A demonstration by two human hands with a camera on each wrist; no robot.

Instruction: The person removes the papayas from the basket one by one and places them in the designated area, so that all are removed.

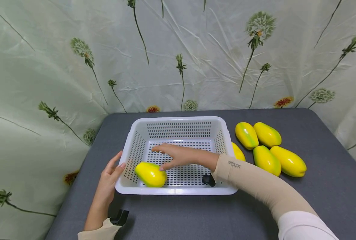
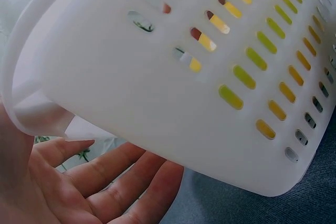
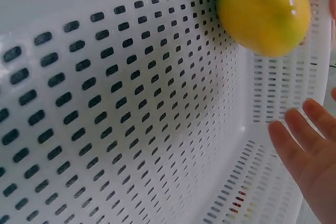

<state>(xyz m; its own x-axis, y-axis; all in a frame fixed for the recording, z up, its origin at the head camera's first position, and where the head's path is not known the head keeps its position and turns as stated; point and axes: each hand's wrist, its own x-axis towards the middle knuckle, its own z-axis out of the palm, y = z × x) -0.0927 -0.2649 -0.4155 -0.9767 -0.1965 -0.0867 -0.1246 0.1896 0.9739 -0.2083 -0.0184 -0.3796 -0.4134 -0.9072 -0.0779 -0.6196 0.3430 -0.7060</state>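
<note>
A white plastic basket (image 1: 175,191) with slotted walls stands on the table. One yellow papaya (image 1: 151,175) with a greenish tint lies inside it, at the near left corner. My left hand (image 1: 110,176) grips the basket's left rim, thumb over the edge and fingers along the outside wall (image 2: 121,103). Over the basket floor my right hand (image 1: 178,156) reaches in from the right, fingers spread and holding nothing. Its thumb overlaps the papaya in the head view, while in the right wrist view its fingers (image 3: 299,140) are apart from the fruit (image 3: 265,11).
Right of the basket several more papayas (image 1: 266,160) lie grouped on the grey table (image 1: 304,196); another papaya (image 1: 238,152) is partly hidden by the basket's right rim and my right arm. A floral curtain (image 1: 166,83) hangs behind the table and at its left.
</note>
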